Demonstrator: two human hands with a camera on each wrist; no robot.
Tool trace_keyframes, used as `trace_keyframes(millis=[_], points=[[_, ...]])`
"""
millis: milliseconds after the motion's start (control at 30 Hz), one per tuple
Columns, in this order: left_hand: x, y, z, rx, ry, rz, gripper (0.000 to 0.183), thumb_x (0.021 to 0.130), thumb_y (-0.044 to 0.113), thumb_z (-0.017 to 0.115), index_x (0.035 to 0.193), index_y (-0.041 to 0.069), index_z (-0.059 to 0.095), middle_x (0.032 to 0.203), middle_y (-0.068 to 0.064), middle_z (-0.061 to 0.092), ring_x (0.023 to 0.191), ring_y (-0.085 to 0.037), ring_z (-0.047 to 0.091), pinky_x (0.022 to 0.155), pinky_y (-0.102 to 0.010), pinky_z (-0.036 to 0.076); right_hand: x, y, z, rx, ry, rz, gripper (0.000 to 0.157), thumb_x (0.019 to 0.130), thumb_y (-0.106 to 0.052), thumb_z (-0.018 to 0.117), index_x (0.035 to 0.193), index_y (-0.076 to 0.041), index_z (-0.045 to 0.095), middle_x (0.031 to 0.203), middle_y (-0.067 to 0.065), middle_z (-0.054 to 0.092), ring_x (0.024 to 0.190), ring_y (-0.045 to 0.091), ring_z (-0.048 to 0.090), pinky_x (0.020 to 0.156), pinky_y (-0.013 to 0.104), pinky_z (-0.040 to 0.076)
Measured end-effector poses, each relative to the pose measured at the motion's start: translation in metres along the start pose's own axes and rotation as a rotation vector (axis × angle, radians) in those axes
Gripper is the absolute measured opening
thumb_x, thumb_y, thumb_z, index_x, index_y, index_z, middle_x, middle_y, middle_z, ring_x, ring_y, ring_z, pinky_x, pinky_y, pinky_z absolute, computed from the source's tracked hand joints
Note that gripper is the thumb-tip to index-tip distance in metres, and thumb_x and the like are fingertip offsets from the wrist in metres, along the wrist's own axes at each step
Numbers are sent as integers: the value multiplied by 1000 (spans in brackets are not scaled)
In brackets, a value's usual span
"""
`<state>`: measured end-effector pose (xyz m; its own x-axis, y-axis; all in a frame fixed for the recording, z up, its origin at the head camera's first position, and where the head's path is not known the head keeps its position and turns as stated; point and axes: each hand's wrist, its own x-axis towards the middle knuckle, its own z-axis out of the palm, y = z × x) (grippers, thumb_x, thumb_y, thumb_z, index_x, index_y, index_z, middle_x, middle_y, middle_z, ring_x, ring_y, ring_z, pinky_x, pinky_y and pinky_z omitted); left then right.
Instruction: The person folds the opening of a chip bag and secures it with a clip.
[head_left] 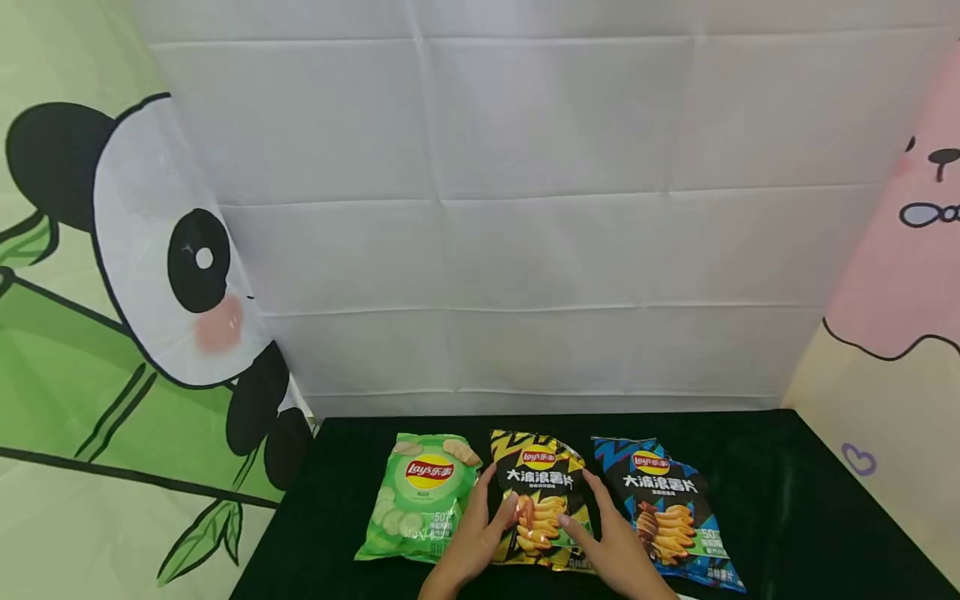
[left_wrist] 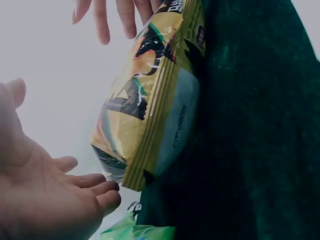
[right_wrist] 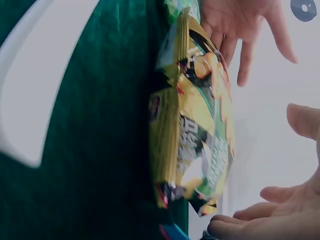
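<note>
A yellow-and-black bag of potato chips (head_left: pixel 542 487) lies on the dark green cloth between both hands. My left hand (head_left: pixel 474 535) is at its left side and my right hand (head_left: pixel 613 546) at its right, thumbs over the front. In the left wrist view the fingers of the left hand (left_wrist: pixel 60 190) reach out loosely at the bag's (left_wrist: pixel 132 107) lower corner. The right wrist view has the right hand (right_wrist: pixel 282 207) with extended fingers beside the bag (right_wrist: pixel 200 125). Whether the fingertips touch the bag I cannot tell.
A green chip bag (head_left: pixel 420 500) lies to the left, a blue-and-black chip bag (head_left: pixel 667 512) to the right. The dark green cloth (head_left: pixel 810 508) covers the table. Behind it hangs a white sheet (head_left: pixel 555 250). A white shape (right_wrist: pixel 40 85) shows near the table's front.
</note>
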<state>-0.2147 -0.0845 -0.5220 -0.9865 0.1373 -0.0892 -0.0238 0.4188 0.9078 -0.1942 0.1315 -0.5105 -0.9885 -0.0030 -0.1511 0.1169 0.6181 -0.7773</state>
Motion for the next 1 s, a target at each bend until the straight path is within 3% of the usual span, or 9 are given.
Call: trace_keyframes(millis=[167, 300, 500, 733, 900, 1000], points=[[0, -3, 0, -37, -48, 17, 77, 103, 56, 45, 161, 16, 16, 166, -26, 19, 149, -56, 20, 113, -78, 19, 1, 1, 9, 32, -9, -2, 95, 92, -60, 63, 161, -15, 17, 164, 30, 21, 135, 59, 42, 100, 72, 42], [0, -8, 2, -47, -62, -16, 80, 102, 59, 45, 162, 17, 13, 166, -26, 18, 149, -56, 22, 113, -78, 19, 1, 3, 15, 50, -11, -17, 96, 91, -60, 64, 161, -15, 16, 166, 32, 9, 140, 60, 36, 101, 73, 40], [2, -12, 8, -46, -64, -60, 88, 100, 62, 45, 162, 11, 9, 165, -28, 17, 149, -56, 21, 113, -77, 20, 1, 5, 18, 67, 19, -7, 94, 92, -56, 66, 161, -16, 16, 166, 27, 15, 140, 56, 38, 103, 71, 41], [4, -12, 12, -94, -68, -90, 91, 100, 62, 46, 162, 10, 5, 166, -28, 15, 150, -56, 19, 115, -75, 19, 5, 7, 24, 92, 33, 43, 100, 91, -58, 66, 161, -16, 8, 158, 34, 30, 134, 58, 45, 99, 70, 44], [5, -13, 13, -92, -85, -125, 94, 99, 64, 46, 162, 9, 5, 165, -29, 18, 148, -56, 22, 114, -75, 20, 7, 8, 27, 116, 28, 67, 104, 90, -59, 66, 161, -16, 3, 160, 35, 26, 135, 60, 42, 100, 71, 42], [5, -16, 15, -88, -89, -160, 96, 97, 67, 47, 162, 8, 7, 163, -31, 22, 146, -58, 24, 113, -76, 21, 7, 9, 28, 147, 14, 101, 107, 90, -59, 67, 161, -14, 1, 162, 34, 19, 140, 61, 33, 105, 74, 36]])
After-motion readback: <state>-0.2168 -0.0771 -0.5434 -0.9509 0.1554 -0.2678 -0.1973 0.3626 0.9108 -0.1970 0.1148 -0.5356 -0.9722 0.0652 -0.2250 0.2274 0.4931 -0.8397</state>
